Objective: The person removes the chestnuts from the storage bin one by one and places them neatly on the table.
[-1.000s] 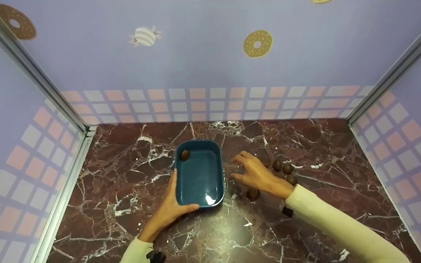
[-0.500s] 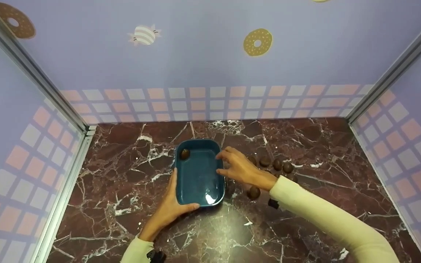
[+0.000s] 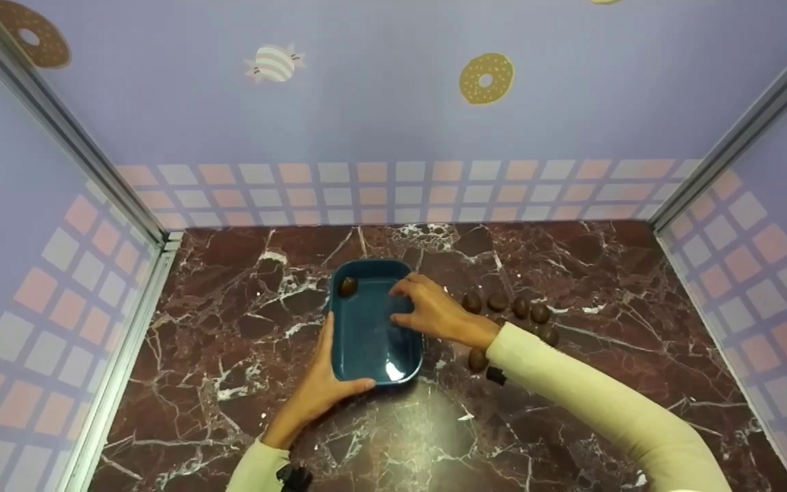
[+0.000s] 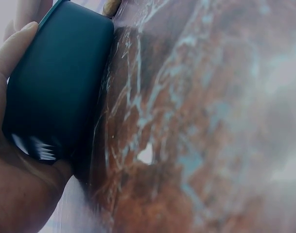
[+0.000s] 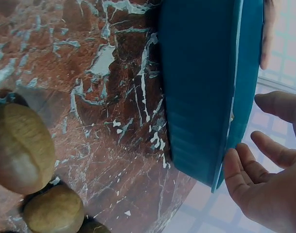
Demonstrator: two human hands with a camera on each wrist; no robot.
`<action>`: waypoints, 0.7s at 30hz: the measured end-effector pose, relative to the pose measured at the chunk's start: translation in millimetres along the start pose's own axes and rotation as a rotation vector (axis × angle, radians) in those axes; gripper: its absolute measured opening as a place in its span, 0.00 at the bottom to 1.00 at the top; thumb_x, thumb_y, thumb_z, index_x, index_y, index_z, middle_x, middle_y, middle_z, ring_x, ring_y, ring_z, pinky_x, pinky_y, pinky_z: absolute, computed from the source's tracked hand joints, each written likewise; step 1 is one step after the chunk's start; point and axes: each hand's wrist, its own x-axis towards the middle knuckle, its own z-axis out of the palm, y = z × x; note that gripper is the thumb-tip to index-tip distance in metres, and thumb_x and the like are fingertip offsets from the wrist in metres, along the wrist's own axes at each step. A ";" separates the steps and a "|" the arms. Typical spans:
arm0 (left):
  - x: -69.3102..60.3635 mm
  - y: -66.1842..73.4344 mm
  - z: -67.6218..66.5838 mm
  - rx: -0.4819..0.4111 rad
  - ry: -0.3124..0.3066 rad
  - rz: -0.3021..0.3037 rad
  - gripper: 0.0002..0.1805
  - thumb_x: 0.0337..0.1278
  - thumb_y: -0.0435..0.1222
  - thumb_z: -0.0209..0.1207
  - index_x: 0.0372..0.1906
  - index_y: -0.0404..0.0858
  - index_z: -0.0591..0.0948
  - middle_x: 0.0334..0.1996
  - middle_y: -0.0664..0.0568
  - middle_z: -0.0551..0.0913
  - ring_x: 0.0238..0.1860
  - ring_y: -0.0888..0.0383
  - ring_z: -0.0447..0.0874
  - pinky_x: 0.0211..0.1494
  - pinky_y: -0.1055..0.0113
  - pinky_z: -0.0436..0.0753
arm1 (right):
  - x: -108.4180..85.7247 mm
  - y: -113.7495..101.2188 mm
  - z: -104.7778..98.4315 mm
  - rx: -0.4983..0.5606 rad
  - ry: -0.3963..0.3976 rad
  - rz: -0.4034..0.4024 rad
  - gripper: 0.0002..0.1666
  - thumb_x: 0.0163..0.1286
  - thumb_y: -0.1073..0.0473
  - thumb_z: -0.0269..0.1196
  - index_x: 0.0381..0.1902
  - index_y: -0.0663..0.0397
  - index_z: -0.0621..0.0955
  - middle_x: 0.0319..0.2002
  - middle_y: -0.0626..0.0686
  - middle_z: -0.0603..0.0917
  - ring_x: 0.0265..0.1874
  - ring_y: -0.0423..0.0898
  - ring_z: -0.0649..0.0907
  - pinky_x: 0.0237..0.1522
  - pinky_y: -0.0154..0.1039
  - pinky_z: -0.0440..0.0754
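A deep blue-green rectangular baking dish [image 3: 366,345] stands on the table. One glossy brown nut, like a chestnut [image 3: 348,287], lies in its far left corner. My left hand [image 3: 322,379] grips the dish's near left corner, fingers along the left wall and thumb over the near rim; the left wrist view shows the dish [image 4: 65,77] from outside. My right hand [image 3: 434,313] is over the dish's right rim, thumb and fingertips apart above the inside. In the right wrist view nothing shows between the thumb and first finger of the right hand [image 5: 269,179].
Right of the dish lie several more brown nuts [image 3: 498,301], some partly behind the right forearm. One nut [image 3: 478,359] sits nearer me, by the right wrist. The red marbled tabletop [image 3: 243,410] meets a patterned wall [image 3: 393,123] at the back and panels at both sides.
My right hand has moved left from beside the nuts to over the dish's right rim, uncovering more nuts. The left hand and the dish stay in place.
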 end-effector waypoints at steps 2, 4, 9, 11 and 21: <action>0.5 0.1 0.1 -0.010 -0.004 0.002 0.82 0.47 0.43 0.87 0.92 0.45 0.34 0.91 0.42 0.30 0.89 0.40 0.32 0.86 0.36 0.40 | 2.4 0.4 1.5 0.001 0.000 0.007 0.25 0.69 0.59 0.78 0.60 0.65 0.86 0.53 0.61 0.84 0.53 0.58 0.85 0.59 0.53 0.86; 0.9 0.0 0.0 -0.022 -0.004 0.002 0.83 0.47 0.42 0.87 0.92 0.45 0.34 0.91 0.41 0.30 0.89 0.40 0.32 0.86 0.36 0.40 | 4.8 0.2 2.6 0.004 -0.001 0.016 0.25 0.69 0.59 0.78 0.60 0.65 0.86 0.53 0.61 0.85 0.53 0.58 0.85 0.60 0.53 0.86; 0.7 -0.1 -0.9 -0.008 0.000 -0.007 0.83 0.46 0.43 0.87 0.92 0.47 0.34 0.91 0.42 0.30 0.89 0.39 0.32 0.86 0.35 0.40 | 12.5 0.0 5.3 0.020 -0.002 0.029 0.25 0.69 0.58 0.78 0.59 0.64 0.87 0.54 0.61 0.85 0.56 0.58 0.85 0.62 0.53 0.85; 0.4 0.2 -1.2 0.002 0.000 -0.010 0.83 0.47 0.44 0.87 0.92 0.48 0.34 0.91 0.42 0.30 0.89 0.39 0.32 0.86 0.35 0.40 | 16.2 0.4 7.1 0.029 -0.004 0.026 0.25 0.69 0.58 0.78 0.59 0.65 0.87 0.54 0.61 0.85 0.56 0.59 0.85 0.62 0.54 0.85; -0.5 -0.6 -0.7 0.004 -0.008 -0.005 0.81 0.50 0.43 0.86 0.92 0.46 0.33 0.91 0.41 0.29 0.89 0.38 0.30 0.86 0.32 0.41 | 37.7 -8.0 17.1 0.009 -0.058 0.020 0.25 0.70 0.57 0.78 0.60 0.65 0.86 0.56 0.63 0.85 0.57 0.59 0.84 0.64 0.55 0.84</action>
